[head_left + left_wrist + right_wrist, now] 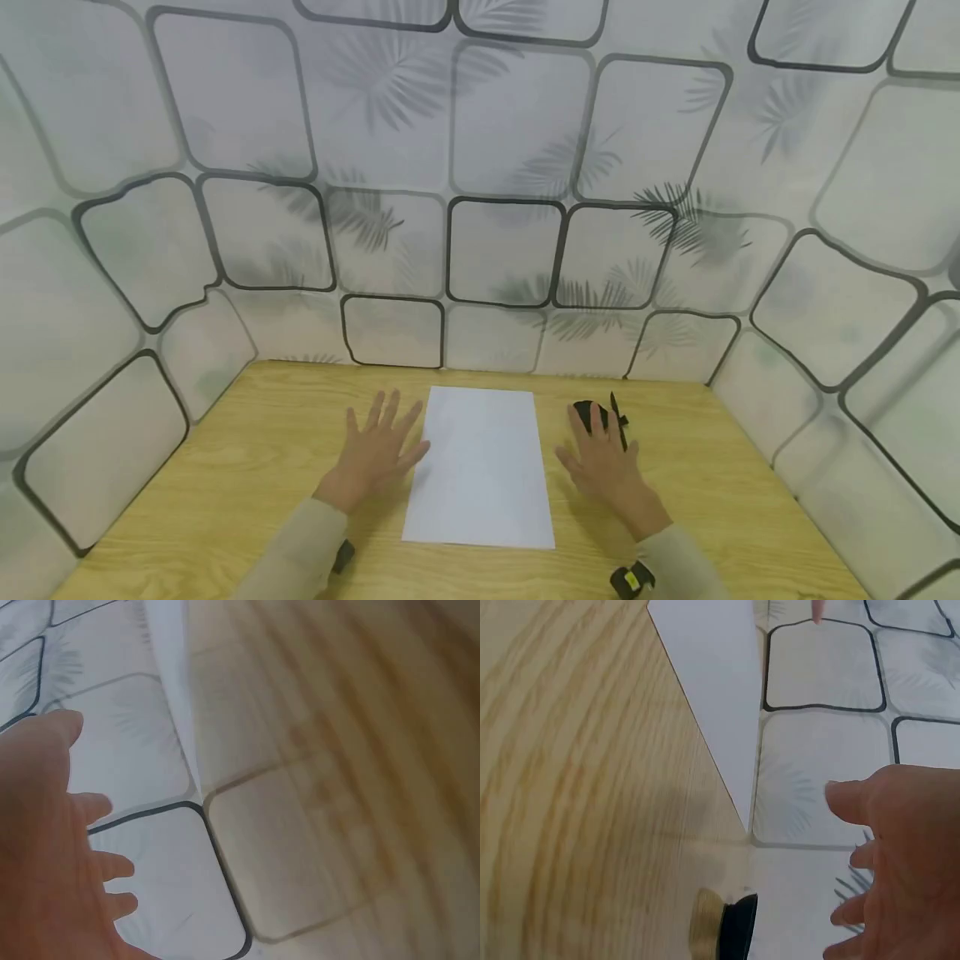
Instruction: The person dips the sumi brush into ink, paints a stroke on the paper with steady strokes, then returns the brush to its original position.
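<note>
A blank white sheet of paper [480, 467] lies on the wooden table between the two hands. My left hand [375, 454] is beside its left edge, palm down with the fingers spread and nothing held. On the other side my right hand [603, 467] also has its fingers spread and holds nothing. Beyond the right fingertips sit a small black rounded object [582, 408] and a thin black pen-like stick [613, 403], both partly covered by the fingers in the head view. The right wrist view shows the black object [737, 930] low, near the table surface.
The light wooden table [225, 467] ends at a wall covering [495, 250] with dark rounded outlines and leaf prints, which also closes in both sides. A black wrist device [632, 579] shows by the right sleeve, another [342, 557] by the left.
</note>
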